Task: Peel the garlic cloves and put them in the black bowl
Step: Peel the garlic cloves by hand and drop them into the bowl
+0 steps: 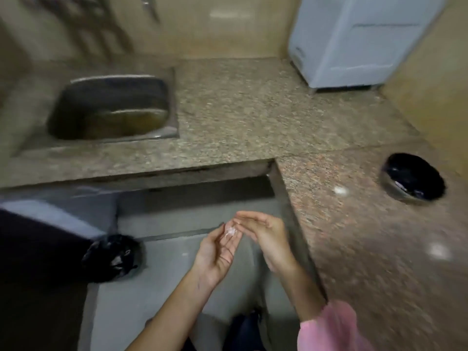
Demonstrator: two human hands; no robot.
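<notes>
A person stands at the inner corner of a speckled stone counter [253, 110], both hands held out low over the grey floor [152, 287]. The left hand [215, 257] is turned palm up, its fingers [228, 245] loosely cupped rather than closed, with a small whitish piece [231, 231] lying on them. Motion blur hides whether it is a garlic clove or only papery skin. The right hand [266, 234], its arm in a pink sleeve [329, 330], reaches across with outstretched fingers [247, 225] whose tips meet the piece; it is not possible to tell whether they pinch it. The black bowl [425, 178] sits on the counter well to the right of the hands, with something pale showing inside it near the rim, and a small white spot [340, 190] lies on the stone just left of it. A steel sink [114, 97] is set into the counter at the left, a pale boxy appliance [354, 41] stands at the back, and a black bag [111, 257] sits on the floor.
</notes>
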